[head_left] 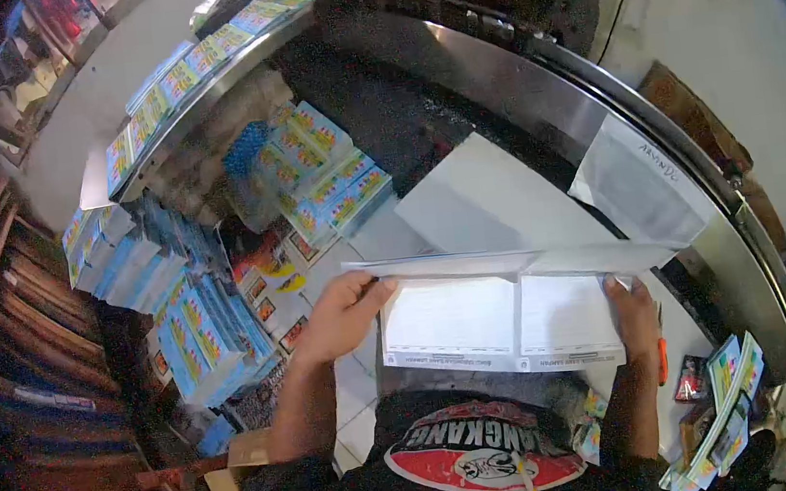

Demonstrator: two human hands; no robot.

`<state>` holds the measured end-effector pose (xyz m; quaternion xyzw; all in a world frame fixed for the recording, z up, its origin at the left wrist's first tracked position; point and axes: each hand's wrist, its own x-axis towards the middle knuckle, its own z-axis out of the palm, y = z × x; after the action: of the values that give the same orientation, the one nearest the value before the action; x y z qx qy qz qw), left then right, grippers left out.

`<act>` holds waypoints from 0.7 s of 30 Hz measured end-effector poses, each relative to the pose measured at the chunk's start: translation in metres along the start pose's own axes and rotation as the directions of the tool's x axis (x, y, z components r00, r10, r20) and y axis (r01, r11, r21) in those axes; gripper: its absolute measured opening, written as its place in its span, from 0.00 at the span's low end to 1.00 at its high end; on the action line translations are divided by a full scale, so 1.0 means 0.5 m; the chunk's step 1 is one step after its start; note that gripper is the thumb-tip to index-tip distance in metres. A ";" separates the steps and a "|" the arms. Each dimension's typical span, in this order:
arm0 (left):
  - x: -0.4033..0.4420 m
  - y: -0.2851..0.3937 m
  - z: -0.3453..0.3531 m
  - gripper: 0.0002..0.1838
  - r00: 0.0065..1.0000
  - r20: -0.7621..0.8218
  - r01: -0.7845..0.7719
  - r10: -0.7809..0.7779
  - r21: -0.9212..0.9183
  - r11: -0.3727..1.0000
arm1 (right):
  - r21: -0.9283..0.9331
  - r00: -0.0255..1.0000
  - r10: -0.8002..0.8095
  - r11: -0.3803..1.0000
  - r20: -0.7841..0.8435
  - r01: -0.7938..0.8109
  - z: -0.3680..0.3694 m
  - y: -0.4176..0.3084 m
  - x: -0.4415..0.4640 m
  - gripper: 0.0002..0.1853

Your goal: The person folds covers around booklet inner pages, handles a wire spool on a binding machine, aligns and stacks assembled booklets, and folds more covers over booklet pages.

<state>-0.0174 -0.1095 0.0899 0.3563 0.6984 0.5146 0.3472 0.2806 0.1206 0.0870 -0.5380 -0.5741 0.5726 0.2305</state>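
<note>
The open white paper sheet with two faintly lined panels and grey printed bottom bands (pixel 450 321) is held up in front of the black shirt with a red-and-white oval print (pixel 428 465), as I see it on my head feed. I have the left hand (pixel 347 314) at its upper left corner, thumb on top and fingers bent behind the edge, pinching it. The right hand (pixel 632 315) grips the right edge near the top, its fingers closed on the paper. Along the top, a long pale flap (pixel 559 258) stands raised and reaches past the right hand.

Beyond it I see a large plain white board (pixel 493 190), and to its right a whitish sheet with handwriting (pixel 643 183) against a curved shiny metal rim (pixel 551 97). Light-blue-and-yellow printed stacks (pixel 200 340) stand on my left, near a blue mesh-like object (pixel 246 149). An orange object (pixel 662 360) shows just beside the right wrist; I can't tell what it is.
</note>
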 end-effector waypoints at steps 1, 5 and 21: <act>-0.002 0.005 0.009 0.12 0.999 0.012 -0.037 0.038 -0.029 0.999 | 0.001 1.000 0.012 1.000 0.000 -0.012 -0.004 0.028 0.011 0.28; -0.019 0.031 0.029 0.12 0.993 -0.083 0.073 -0.082 -0.107 0.992 | 0.150 0.994 -0.092 0.985 0.062 0.082 -0.014 0.085 0.032 0.27; 0.064 -0.019 -0.116 0.09 0.976 0.057 -0.192 0.211 -0.233 0.953 | 0.159 0.929 -0.280 0.956 0.242 0.247 0.039 -0.004 0.150 0.16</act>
<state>-0.0842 -0.1115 0.0904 0.4044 0.5807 0.6086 0.3590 0.2391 0.1794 0.0580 -0.3599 -0.6294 0.6375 0.2606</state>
